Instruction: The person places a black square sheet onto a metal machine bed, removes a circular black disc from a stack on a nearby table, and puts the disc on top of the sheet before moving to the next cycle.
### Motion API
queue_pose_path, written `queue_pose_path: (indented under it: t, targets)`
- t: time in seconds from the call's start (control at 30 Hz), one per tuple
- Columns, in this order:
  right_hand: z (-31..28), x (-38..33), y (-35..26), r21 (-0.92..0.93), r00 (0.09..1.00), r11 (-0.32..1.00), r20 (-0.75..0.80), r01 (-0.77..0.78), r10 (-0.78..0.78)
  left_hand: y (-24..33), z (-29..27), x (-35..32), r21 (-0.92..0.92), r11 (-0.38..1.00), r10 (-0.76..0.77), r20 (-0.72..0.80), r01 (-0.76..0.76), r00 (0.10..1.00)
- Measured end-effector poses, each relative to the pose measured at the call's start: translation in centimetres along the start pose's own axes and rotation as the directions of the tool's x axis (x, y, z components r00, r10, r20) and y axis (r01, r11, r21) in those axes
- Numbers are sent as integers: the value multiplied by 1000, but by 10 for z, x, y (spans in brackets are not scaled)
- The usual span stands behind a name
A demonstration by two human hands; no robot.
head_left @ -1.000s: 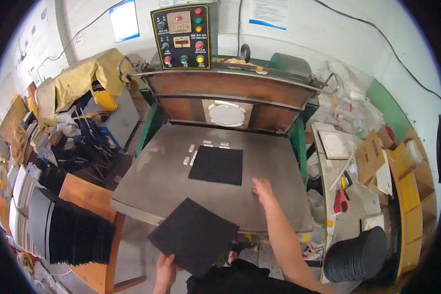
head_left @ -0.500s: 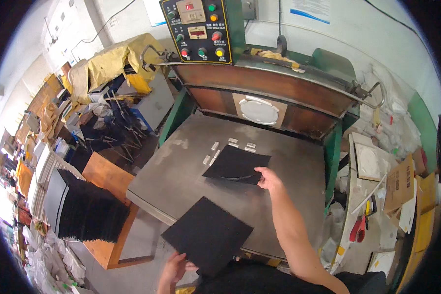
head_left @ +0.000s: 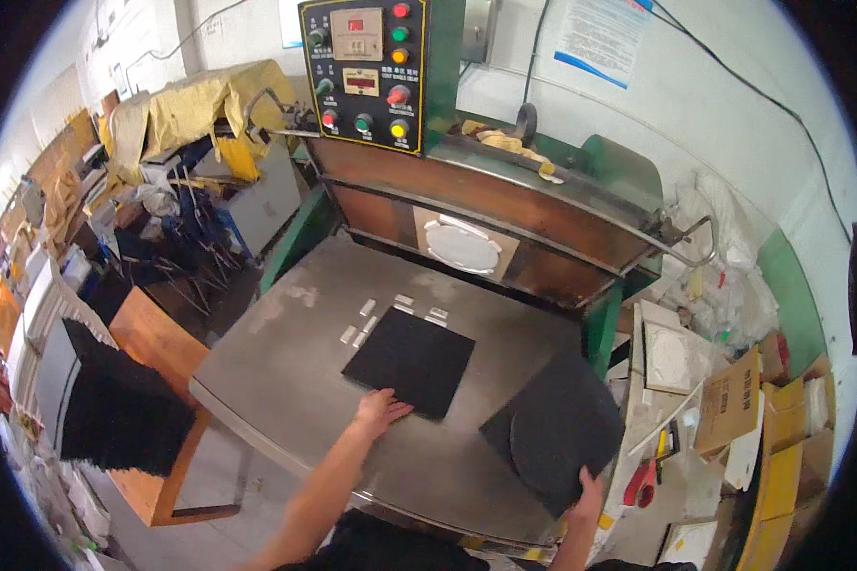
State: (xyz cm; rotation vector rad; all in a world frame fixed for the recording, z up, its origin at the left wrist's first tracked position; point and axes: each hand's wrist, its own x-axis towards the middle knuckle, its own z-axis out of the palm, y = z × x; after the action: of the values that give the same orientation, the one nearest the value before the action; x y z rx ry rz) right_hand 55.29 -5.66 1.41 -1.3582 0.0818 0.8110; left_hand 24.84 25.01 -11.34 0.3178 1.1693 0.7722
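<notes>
A black square sheet [head_left: 411, 362] lies on the grey metal table of a press [head_left: 286, 352], its far left edges close to several small white blocks [head_left: 367, 307]. My left hand [head_left: 383, 411] has its fingers at the near edge of this sheet, closed on it. At the table's right side, my right hand [head_left: 588, 497] grips a second black sheet [head_left: 567, 419] by its near edge. A curved cut line shows in that one, and it hangs tilted past the table's front right corner.
Above the table's far side hangs the press head [head_left: 352, 190], bearing a pale board with a white oval [head_left: 462, 246]. A control panel [head_left: 363, 81] stands over it. Left, black sheets [head_left: 124, 409] are stacked on a wooden stand [head_left: 157, 328]. Red-handled scissors [head_left: 643, 483] lie right.
My left hand has carried the square sheet forward onto the table beside the white blocks. My right hand has drawn the cut sheet off that spot, toward me and to the right.
</notes>
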Motion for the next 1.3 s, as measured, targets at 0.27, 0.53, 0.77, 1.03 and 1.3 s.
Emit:
queue_pose_path:
  t: [0.27,0.53,0.77,1.03,1.3]
  targets:
    - [-5,-124,7,-190,949,979,-290,74,-128,-5,87,-43,817,-68,606,489,-572,627]
    - [13,-204,11,-344,967,930,-166,127,-193,-44,121,50,700,-522,399,706,-488,585]
    - [6,-253,79,158,923,968,-365,193,-125,-13,102,-98,586,684,-359,788,-434,500]
    - [-90,-292,160,200,941,955,-304,217,-150,-72,45,-225,709,542,-625,699,-451,348]
    - [-257,-456,186,-102,477,991,-869,91,-133,-132,129,-300,539,842,-528,827,-6,193]
